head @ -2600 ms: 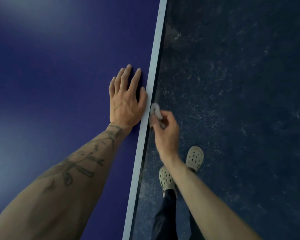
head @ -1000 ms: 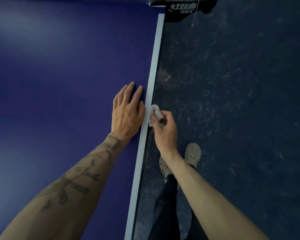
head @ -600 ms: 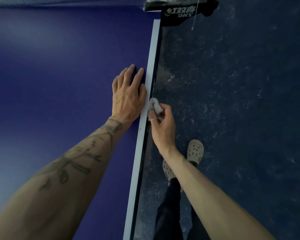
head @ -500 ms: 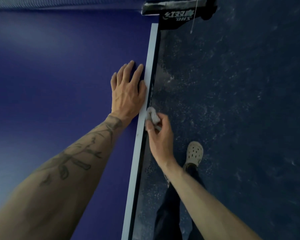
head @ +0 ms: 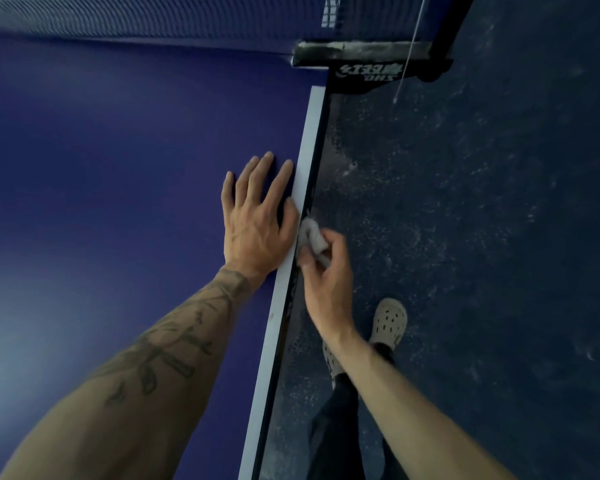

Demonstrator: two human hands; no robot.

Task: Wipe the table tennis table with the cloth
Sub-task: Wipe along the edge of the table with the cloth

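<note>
Bench (head: 118, 168): smooth, matte deep-blue top, bordered on its right by a straight white line (head: 302, 188). A dark side rim (head: 310, 188) is seen just below that line.

The left hand (head: 257, 223) is laid flat on the blue top, fingers straight and slightly spread, thumb edge touching the white line. A dark line tattoo (head: 174, 351) is carried on its forearm.

The right hand (head: 326, 278) is curled round the cloth (head: 312, 239), a small, crumpled, off-white wad pinched between thumb and fingers. The cloth is held at the side rim, just beside the left thumb. Contact looks made but can't be confirmed.

Far end: the net (head: 153, 15) mesh is blurred and cut off by the top edge. It is fixed by a black clamp (head: 364, 55) with white print, seen upside-down. A thin pale cord (head: 407, 53) is hung past it.

Floor (head: 482, 202): dark, speckled, scuffed with pale marks. One pale perforated clog (head: 388, 322) is seen. The second clog (head: 329, 358) is mostly hidden by the right forearm. A dark trouser leg (head: 336, 427) is partly covered too. Both forearms are cut off by the bottom edge.
</note>
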